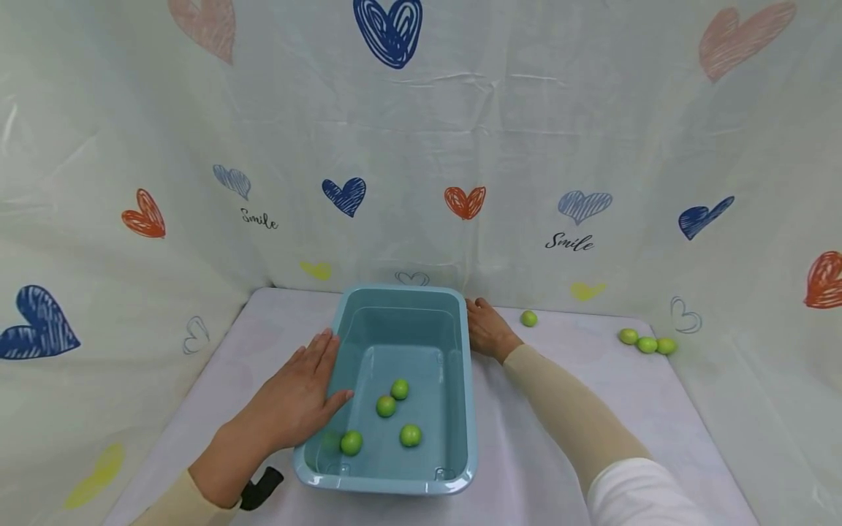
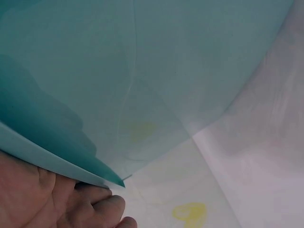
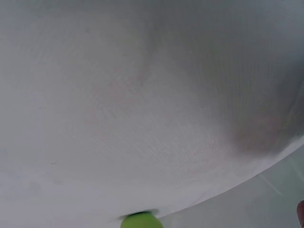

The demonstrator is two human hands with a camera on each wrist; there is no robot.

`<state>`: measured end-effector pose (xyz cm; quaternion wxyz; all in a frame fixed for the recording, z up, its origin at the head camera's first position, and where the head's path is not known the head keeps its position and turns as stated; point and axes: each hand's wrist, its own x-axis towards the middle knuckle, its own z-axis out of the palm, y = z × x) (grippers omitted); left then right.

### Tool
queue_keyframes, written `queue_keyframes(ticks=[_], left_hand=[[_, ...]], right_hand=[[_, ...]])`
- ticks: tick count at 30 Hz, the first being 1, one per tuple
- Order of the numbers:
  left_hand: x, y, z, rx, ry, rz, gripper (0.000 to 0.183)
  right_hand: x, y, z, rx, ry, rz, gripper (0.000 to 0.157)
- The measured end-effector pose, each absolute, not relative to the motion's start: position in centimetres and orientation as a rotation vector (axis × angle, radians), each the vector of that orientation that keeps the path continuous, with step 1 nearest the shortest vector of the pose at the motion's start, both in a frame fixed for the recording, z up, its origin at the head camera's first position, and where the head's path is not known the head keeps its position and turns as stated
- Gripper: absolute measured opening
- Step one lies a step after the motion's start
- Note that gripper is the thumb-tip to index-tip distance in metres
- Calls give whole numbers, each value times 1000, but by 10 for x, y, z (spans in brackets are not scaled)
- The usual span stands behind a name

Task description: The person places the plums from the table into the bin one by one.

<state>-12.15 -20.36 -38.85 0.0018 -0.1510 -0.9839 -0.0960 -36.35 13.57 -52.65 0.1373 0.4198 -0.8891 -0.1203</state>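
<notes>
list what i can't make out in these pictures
Bare right hand, head view: palm side hidden by its own back; any grip unclear.
Smooth round green fruit, right wrist view: cut off by the bottom edge.
Glossy light-blue rectangular tub, left wrist view: cut off by the top and left edges.
Small black object, head view: partly hidden behind the left wrist; its identity unclear.

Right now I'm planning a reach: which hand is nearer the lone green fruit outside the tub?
Right. The right hand is beside the tub, a little left of the fruit; the left hand is across the tub, farther off.
</notes>
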Motion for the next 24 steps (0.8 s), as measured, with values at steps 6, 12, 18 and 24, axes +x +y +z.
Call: queue_keyframes(ticks=[6,12,18,24], left_hand=[[-122,-204,-389,-470,-3087,-297,85],[-121,-204,-388,-469,-3093,-302,85],[-121,-205,-388,-472,-3088,-295,85],[-122,-205,-390,-471,-3101,-300,86]], right_hand=[[-362,136,-528,1203,-2534,-448,15],[-362,143,-528,1151,-2544,-346,13],[-364,153,-533,1109,-2548,-297,19],[-363,151,-532,1125,-2577,-242,21]])
